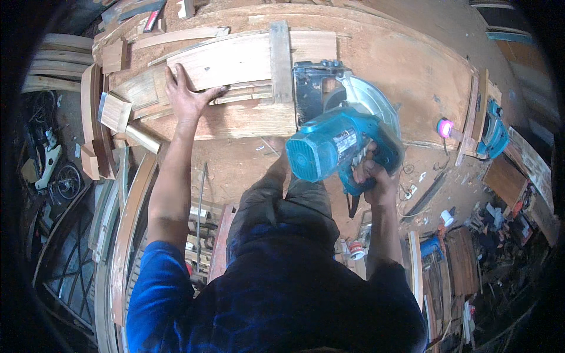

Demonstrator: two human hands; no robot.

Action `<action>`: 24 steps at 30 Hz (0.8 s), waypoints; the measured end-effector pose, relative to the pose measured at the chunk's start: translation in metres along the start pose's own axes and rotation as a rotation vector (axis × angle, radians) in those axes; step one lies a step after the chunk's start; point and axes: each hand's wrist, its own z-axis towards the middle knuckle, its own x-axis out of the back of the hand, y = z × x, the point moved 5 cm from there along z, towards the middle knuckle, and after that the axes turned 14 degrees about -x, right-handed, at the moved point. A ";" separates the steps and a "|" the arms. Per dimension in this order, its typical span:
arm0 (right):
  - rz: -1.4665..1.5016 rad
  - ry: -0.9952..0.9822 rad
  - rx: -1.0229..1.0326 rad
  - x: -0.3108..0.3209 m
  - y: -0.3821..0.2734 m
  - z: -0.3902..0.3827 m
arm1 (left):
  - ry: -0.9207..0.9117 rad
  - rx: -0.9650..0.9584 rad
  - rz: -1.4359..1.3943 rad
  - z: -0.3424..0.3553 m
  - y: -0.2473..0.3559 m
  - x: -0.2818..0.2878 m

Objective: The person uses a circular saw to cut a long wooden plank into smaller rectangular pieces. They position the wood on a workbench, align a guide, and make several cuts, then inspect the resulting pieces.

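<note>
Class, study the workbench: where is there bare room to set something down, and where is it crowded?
The workbench has a wide bare patch between the circular saw and the right-end wooden strip. Crowded: the left half, where boards surround the left hand.

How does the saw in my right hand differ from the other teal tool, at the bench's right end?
The circular saw is gripped by your right hand; the teal tool is untouched.
The circular saw looks larger in the picture than the teal tool.
The circular saw shows a pale, rounded guard; none is visible on the teal tool.
Both share teal-blue casings.
</note>
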 end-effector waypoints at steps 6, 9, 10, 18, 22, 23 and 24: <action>0.126 -0.093 0.007 0.003 0.001 0.006 | -0.012 -0.105 0.122 0.006 0.008 0.008; 0.115 -0.082 -0.015 0.005 0.000 0.012 | -0.103 -0.365 0.092 0.033 0.053 0.007; 0.105 -0.074 -0.023 0.005 0.001 0.013 | -0.165 -0.452 0.057 0.044 0.077 0.007; 0.103 -0.076 -0.022 -0.007 -0.008 0.017 | -0.262 -0.701 0.086 0.073 0.122 -0.013; 0.054 0.065 0.101 0.003 -0.022 -0.006 | -0.294 -0.679 0.097 0.076 0.121 -0.015; 0.045 0.124 0.154 0.013 -0.025 -0.011 | -0.296 -0.672 0.110 0.076 0.121 -0.015; 0.003 0.155 0.167 0.020 -0.031 -0.013 | -0.299 -0.664 0.122 0.075 0.122 -0.015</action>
